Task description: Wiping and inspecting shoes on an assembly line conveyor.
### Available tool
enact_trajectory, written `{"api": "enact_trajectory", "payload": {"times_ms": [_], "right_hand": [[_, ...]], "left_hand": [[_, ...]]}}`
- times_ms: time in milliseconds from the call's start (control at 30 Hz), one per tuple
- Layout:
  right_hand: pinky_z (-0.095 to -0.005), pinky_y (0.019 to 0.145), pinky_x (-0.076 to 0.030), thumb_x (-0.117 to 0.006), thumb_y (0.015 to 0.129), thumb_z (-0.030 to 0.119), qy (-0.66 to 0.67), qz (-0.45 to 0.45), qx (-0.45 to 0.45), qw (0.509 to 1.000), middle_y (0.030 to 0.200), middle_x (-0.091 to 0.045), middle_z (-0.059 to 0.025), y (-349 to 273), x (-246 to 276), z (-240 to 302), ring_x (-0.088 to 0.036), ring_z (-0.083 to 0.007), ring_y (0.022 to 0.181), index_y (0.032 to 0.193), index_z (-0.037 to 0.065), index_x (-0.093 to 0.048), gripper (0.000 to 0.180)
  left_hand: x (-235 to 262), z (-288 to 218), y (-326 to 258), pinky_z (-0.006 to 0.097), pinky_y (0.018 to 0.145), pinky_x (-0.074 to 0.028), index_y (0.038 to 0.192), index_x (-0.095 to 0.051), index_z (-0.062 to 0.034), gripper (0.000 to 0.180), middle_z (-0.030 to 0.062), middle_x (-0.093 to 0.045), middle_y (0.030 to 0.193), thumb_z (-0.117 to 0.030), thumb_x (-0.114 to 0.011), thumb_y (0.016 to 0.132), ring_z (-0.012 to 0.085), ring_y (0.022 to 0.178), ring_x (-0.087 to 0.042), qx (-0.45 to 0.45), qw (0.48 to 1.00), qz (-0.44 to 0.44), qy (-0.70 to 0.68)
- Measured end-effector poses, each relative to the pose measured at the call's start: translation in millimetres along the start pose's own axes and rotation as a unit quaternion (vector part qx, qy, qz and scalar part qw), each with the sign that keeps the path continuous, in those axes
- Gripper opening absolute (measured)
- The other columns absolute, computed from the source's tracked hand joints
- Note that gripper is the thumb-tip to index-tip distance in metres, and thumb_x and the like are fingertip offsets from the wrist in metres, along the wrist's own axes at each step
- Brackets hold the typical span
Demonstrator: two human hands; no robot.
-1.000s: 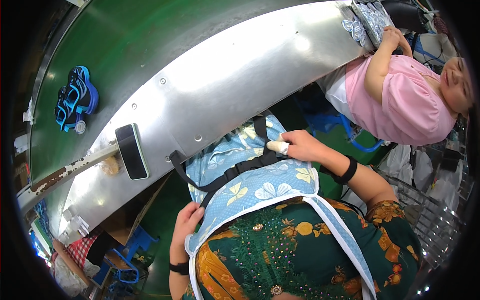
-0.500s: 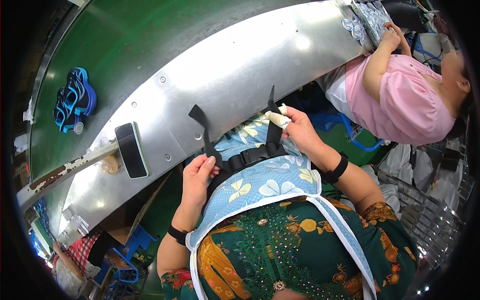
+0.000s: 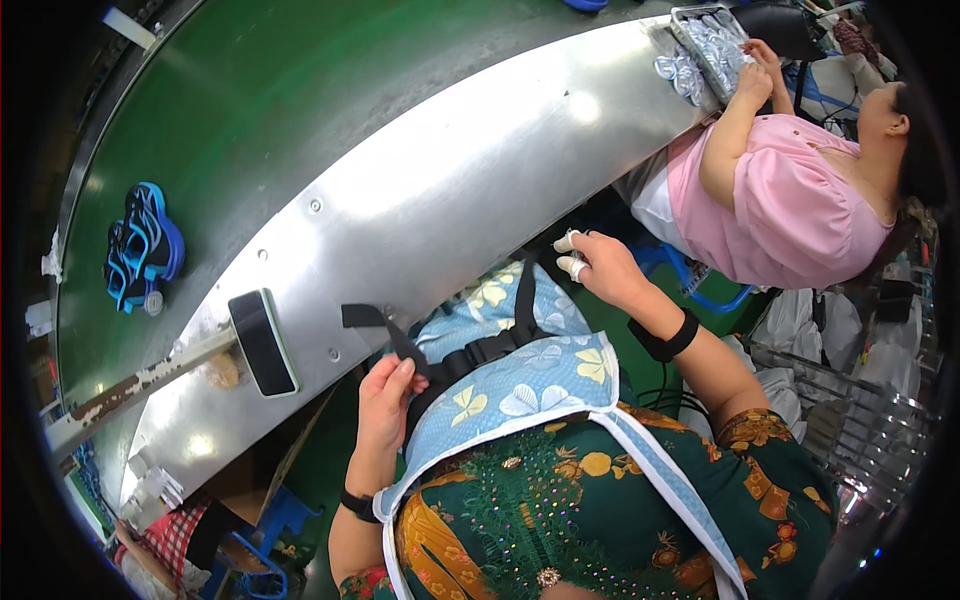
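Green dress with orange flowers, light blue floral apron (image 3: pixel 540 375) (white edging), black wristbands, white finger covers (image 3: pixel 572 255)

From my remote feed, the wearer's right hand (image 3: pixel 600 268) hides where the black webbing strap (image 3: pixel 524 295) ends. The grey tray of small shiny parts (image 3: pixel 708 45) is too small to identify and cut by the top edge, as is a blue object (image 3: pixel 586 4).
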State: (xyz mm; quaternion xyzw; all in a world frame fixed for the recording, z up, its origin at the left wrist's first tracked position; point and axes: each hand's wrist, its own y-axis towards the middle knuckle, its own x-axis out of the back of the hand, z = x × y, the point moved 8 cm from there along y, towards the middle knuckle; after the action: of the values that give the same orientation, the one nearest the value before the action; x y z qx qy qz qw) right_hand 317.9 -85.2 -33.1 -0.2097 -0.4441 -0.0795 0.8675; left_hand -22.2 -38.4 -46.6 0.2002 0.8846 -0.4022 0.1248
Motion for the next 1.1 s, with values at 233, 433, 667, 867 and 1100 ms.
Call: {"api": "enact_trajectory", "payload": {"times_ms": [233,433,667,867,1100], "right_hand": [[-0.0254,0.064,-0.046,-0.063,0.089,0.015,0.269,0.012,-0.028,0.963,0.078,-0.063,0.0021,114,87,-18,-0.056,-0.0082,0.069,0.103,0.007,-0.068,0.018],[-0.0334,0.078,-0.049,-0.07,0.083,0.029,0.018,-0.332,0.054,0.942,0.095,-0.07,-0.0128,260,265,-38,-0.065,-0.0249,0.087,0.102,0.004,-0.068,0.031],[-0.0539,0.111,-0.022,-0.078,0.065,0.052,-0.313,-0.236,-0.189,0.9,0.146,-0.033,-0.0243,393,285,-73,-0.024,-0.0464,0.137,0.125,0.012,-0.058,0.075],[-0.046,0.101,-0.041,-0.079,0.065,0.042,-0.302,-0.088,-0.185,0.931,0.129,-0.054,-0.0228,439,296,-148,-0.047,-0.0361,0.125,0.112,0.014,-0.067,0.057],[-0.0455,0.095,-0.047,-0.072,0.074,0.027,-0.204,-0.063,-0.11,0.971,0.121,-0.06,-0.0157,422,256,-72,-0.057,-0.0356,0.112,0.114,0.014,-0.066,0.043]], "left_hand": [[39,-8,6,0.026,0.064,-0.049,0.091,-0.061,0.0006,0.016,0.0081,-0.065,0.077,-0.015,-0.055,0.092,0.0138,0.065,-0.06,0.088,0.979,-0.036,0.182],[36,-77,14,0.023,0.064,-0.048,0.096,-0.064,0.002,0.021,0.0054,-0.064,0.075,-0.014,-0.051,0.094,0.0108,0.067,-0.059,-0.044,0.974,-0.067,0.212],[8,-62,24,0.023,0.07,-0.044,0.103,-0.065,-0.0033,0.02,0.0027,-0.065,0.087,-0.019,-0.055,0.096,0.0096,0.078,-0.057,0.022,0.983,-0.108,0.148],[-4,-76,62,0.025,0.072,-0.047,0.106,-0.064,-0.0031,0.022,0.0052,-0.065,0.09,-0.02,-0.054,0.096,0.0119,0.079,-0.059,0.046,0.977,-0.079,0.192],[-64,-130,174,0.023,0.068,-0.047,0.098,-0.064,0.0025,0.018,0.0063,-0.065,0.082,-0.01,-0.05,0.094,0.0113,0.073,-0.06,-0.172,0.953,-0.02,0.247]]}}
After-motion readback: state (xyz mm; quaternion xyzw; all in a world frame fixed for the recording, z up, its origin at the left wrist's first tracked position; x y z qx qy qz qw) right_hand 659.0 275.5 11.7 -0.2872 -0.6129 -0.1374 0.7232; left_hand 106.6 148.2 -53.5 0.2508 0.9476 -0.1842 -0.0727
